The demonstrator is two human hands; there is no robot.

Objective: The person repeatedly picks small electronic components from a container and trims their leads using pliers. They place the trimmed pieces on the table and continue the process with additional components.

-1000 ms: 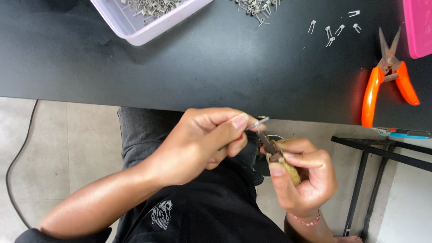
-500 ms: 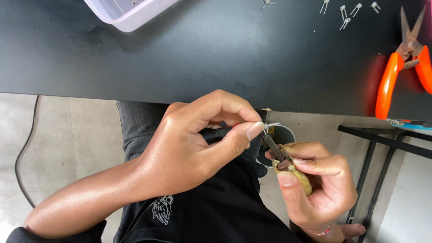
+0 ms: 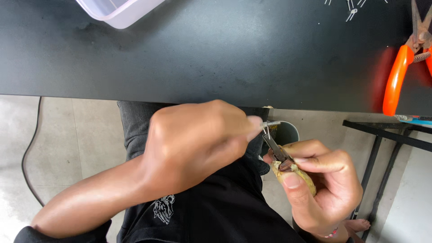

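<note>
Pliers (image 3: 280,155) with a worn, tape-wrapped handle sit in the right hand (image 3: 321,189), just below the near edge of the black table (image 3: 202,63), over the person's lap. Their narrow nose bites a small metal spring clip (image 3: 269,124), whose other end the left hand (image 3: 198,144) pinches between closed fingers (image 3: 254,123). The right-hand fingers are wrapped fully around the handle. Judging by this, one piece is mid-work, not yet released. A small cup (image 3: 288,132) stands just below the table edge, behind the pliers. On the table's far side lie a few loose clips (image 3: 351,13); at its right end, orange-handled cutters (image 3: 402,67); at its far left, a clear tray (image 3: 121,11).
</note>
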